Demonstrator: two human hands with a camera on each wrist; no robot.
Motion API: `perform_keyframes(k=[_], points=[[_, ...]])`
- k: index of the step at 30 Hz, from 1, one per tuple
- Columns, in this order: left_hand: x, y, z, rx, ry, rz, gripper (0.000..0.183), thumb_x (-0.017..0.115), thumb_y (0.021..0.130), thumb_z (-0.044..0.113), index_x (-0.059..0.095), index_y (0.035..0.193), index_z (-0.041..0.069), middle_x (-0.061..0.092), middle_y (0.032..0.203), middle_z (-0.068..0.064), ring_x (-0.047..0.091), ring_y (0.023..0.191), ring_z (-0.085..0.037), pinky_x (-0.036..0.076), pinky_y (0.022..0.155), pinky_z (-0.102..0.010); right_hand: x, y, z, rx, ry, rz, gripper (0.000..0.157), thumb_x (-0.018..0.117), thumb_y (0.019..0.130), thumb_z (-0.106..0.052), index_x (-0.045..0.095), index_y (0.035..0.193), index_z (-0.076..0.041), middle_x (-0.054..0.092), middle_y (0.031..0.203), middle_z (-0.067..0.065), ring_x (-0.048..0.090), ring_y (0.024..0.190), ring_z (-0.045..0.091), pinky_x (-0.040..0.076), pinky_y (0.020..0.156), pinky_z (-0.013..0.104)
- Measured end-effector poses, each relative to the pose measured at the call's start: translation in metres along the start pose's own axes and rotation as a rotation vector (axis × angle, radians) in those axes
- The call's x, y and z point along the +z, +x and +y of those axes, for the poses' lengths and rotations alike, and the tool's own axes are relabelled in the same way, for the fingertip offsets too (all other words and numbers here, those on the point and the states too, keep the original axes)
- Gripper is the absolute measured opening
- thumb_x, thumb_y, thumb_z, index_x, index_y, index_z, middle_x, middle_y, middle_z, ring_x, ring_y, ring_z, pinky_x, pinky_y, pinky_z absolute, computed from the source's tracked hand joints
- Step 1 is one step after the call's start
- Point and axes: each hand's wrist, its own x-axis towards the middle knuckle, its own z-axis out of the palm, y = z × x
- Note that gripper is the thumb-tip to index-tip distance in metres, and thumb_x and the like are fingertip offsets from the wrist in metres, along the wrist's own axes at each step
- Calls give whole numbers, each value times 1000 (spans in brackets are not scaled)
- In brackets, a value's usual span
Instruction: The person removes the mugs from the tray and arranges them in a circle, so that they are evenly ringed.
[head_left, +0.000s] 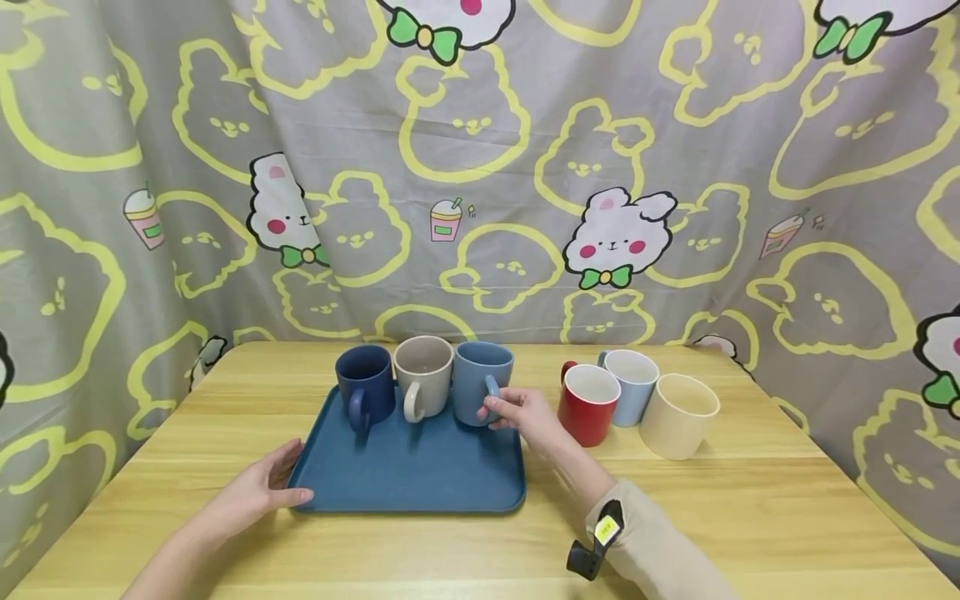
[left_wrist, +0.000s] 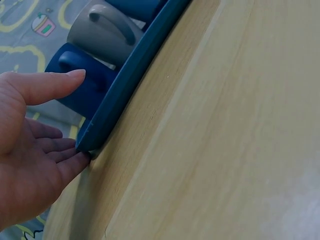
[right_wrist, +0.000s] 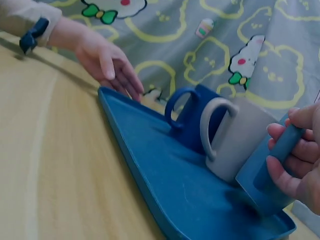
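My right hand (head_left: 531, 417) grips the handle of a grey-blue mug (head_left: 471, 387), which stands upright at the back right of a blue tray (head_left: 412, 477). Beside that mug, a beige mug (head_left: 432, 392) stands in the middle of the back row, with a dark navy mug (head_left: 377, 392) on the left. Their handles face the front. At the tray's left edge is my left hand (head_left: 251, 492), fingers extended and thumb apart. In the left wrist view, this hand's fingertips (left_wrist: 80, 159) are at the tray's corner.
To the right of the tray, a red mug (head_left: 583, 417), a light blue mug (head_left: 633, 400) and a cream mug (head_left: 677, 427) stand close together on the wooden table (head_left: 750, 517). A patterned curtain (head_left: 480, 267) hangs behind the table.
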Motion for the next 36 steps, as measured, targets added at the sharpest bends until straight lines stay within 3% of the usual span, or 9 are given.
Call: perform_keyframes(k=[7, 17, 23, 27, 31, 36], points=[[-1, 0, -1, -3, 11, -7, 88, 68, 84, 19, 10, 137, -22, 14, 140, -41, 22, 128, -53, 25, 103, -55, -3, -20, -16, -77, 20, -22, 31, 61, 90, -13, 61, 99, 16, 69, 84, 8, 64, 84, 17, 54, 81, 37], [-2, -1, -1, 10, -3, -5, 88, 69, 84, 17, 10, 136, -22, 14, 140, -42, 22, 128, -53, 24, 103, -54, -16, -54, -44, -193, -17, 29, 24, 61, 89, -7, 63, 94, 16, 70, 81, 3, 65, 82, 16, 55, 77, 36], [-3, 1, -1, 7, 3, -13, 88, 68, 85, 18, 9, 137, -22, 14, 141, -41, 21, 128, -53, 25, 103, -55, -32, -77, -50, -329, -18, 56, 19, 56, 89, 1, 61, 91, 20, 70, 79, -3, 66, 79, 13, 56, 70, 30], [-4, 2, -1, 1, -3, -18, 88, 67, 85, 18, 8, 137, -22, 12, 141, -42, 19, 128, -53, 24, 103, -56, -44, -93, -52, -382, 0, 78, 13, 54, 88, 6, 66, 89, 10, 71, 80, -3, 67, 79, 10, 55, 68, 27], [-4, 2, 0, -10, -13, -26, 89, 68, 85, 17, 7, 137, -22, 11, 141, -41, 18, 129, -53, 23, 104, -56, -54, -109, -49, -375, 3, 108, 22, 52, 88, 8, 70, 88, -3, 71, 81, -1, 67, 81, 11, 55, 70, 27], [-4, 1, -1, -17, -10, -31, 89, 67, 85, 18, 7, 137, -22, 10, 141, -41, 18, 128, -54, 23, 104, -57, -62, -130, -44, -346, -16, 140, 25, 51, 88, 10, 70, 88, -5, 71, 83, 0, 67, 81, 12, 55, 69, 25]])
